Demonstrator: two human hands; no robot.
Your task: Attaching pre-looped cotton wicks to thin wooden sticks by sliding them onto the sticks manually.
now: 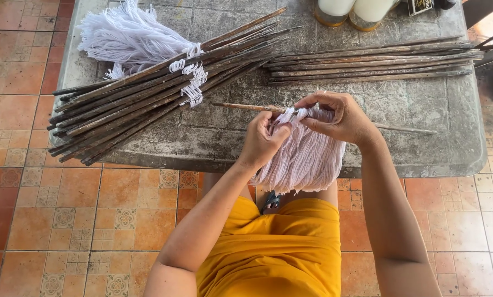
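Observation:
A thin wooden stick (241, 106) lies across the grey stone table (417, 132), and a hank of white string (307, 157) hangs from it over the table's front edge. My left hand (263, 140) pinches the string loops against the stick from below. Over the top of the hank, my right hand (337, 116) grips the string at the stick. Both hands meet at the knot of loops in the middle of the stick.
A big heap of dark sticks (147, 93) with white string ends (128, 36) lies at the table's left. A smaller bundle of bare sticks (373, 60) lies at the back right. Two white jars (351, 11) stand at the far edge. Tiled floor (65, 209) surrounds the table.

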